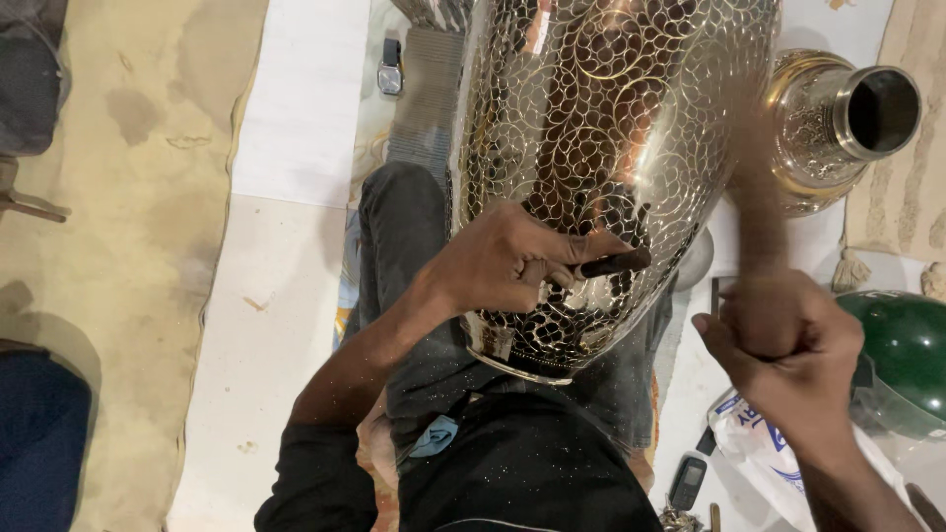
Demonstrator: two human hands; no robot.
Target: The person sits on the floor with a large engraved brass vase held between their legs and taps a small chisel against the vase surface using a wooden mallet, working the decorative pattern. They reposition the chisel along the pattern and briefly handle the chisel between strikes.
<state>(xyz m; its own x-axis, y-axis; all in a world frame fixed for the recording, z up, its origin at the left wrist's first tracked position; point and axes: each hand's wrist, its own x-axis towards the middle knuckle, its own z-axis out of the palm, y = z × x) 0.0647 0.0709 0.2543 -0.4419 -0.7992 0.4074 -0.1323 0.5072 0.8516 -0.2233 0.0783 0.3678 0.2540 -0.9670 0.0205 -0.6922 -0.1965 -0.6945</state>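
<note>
White printed bag (764,448) — dark phone screen (687,481) beside.

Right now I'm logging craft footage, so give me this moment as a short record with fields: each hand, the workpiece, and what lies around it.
left hand: pinches a dark, short metal chisel, tip on the vase
right hand: closed around a blurred handle
workpiece: large brass vase engraved with overlapping circles, resting across the lap
nearby: smaller brass vase, green helmet, wristwatch, dark mobile phone
surface: pale floor
</note>
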